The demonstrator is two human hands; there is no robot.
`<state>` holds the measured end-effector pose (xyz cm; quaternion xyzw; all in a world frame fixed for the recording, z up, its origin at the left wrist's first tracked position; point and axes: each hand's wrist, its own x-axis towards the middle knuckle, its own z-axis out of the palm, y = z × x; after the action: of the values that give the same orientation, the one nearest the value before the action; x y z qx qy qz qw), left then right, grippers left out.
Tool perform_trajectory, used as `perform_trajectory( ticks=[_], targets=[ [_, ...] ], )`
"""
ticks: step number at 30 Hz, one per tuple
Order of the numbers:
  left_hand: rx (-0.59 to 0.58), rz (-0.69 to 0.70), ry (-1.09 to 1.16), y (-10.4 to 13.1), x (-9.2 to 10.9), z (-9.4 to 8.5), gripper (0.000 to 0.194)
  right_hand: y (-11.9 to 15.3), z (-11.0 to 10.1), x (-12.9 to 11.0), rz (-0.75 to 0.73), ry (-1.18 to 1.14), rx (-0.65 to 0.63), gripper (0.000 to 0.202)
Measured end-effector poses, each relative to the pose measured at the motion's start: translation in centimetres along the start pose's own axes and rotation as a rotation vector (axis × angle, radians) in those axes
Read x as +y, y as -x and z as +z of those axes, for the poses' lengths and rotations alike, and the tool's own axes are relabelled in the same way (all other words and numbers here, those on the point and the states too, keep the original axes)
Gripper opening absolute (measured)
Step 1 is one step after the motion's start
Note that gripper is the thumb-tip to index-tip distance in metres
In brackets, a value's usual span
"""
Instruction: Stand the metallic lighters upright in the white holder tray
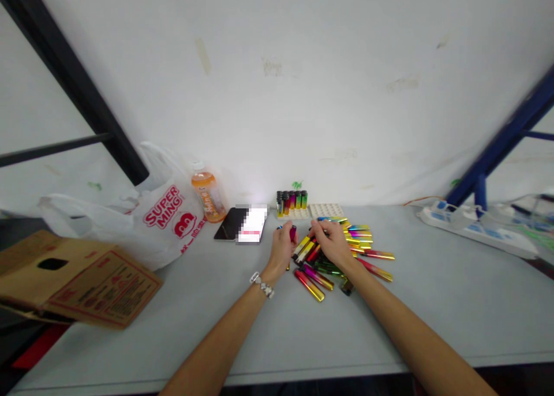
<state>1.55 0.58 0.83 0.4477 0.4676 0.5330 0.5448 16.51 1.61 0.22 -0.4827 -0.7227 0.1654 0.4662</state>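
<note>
My left hand [283, 247] is closed around a lighter with a shiny purple end [293, 232]; a gold end shows below the fingers. Just right of it, my right hand [331, 240] has its fingertips pinched together over a pile of shiny lighters [312, 272] in red, gold, purple and green. What those fingertips hold, if anything, cannot be made out. Beyond the hands, several lighters [292, 201] stand upright in a pale rack [298, 215]. A second pale rack with holes [326, 210] lies to its right, with no lighters standing in it.
A tablet or phone [229, 225] lies left of the racks, near an orange drink bottle [208, 194]. Farther left are a white plastic bag [160, 223] and an open cardboard box [99, 286]. A power strip [476, 228] with cables sits at the right, beneath a blue post [511, 124].
</note>
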Motion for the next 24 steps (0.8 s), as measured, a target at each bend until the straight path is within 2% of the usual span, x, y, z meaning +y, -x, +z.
perform_trajectory(
  ticks=[5,13,17,20,24],
  targets=[
    [0.020,0.042,-0.018,-0.1,-0.1,0.1,0.037,0.0,-0.1,-0.2,-0.002,0.003,0.001,0.053],
    [0.001,0.047,-0.029,-0.2,-0.2,0.0,0.042,0.0,-0.2,-0.5,-0.014,0.030,-0.012,0.052],
    [-0.019,0.024,-0.009,-0.1,-0.2,-0.1,0.049,0.1,-0.3,-0.7,-0.020,-0.004,-0.027,0.040],
    [-0.091,-0.010,0.083,-0.1,-0.1,-0.2,0.062,0.5,-0.1,-1.2,-0.009,-0.137,-0.072,0.024],
    [-0.134,0.024,0.197,0.1,0.0,0.1,0.071,0.8,0.4,-2.0,0.002,-0.273,-0.175,0.034]
  ],
)
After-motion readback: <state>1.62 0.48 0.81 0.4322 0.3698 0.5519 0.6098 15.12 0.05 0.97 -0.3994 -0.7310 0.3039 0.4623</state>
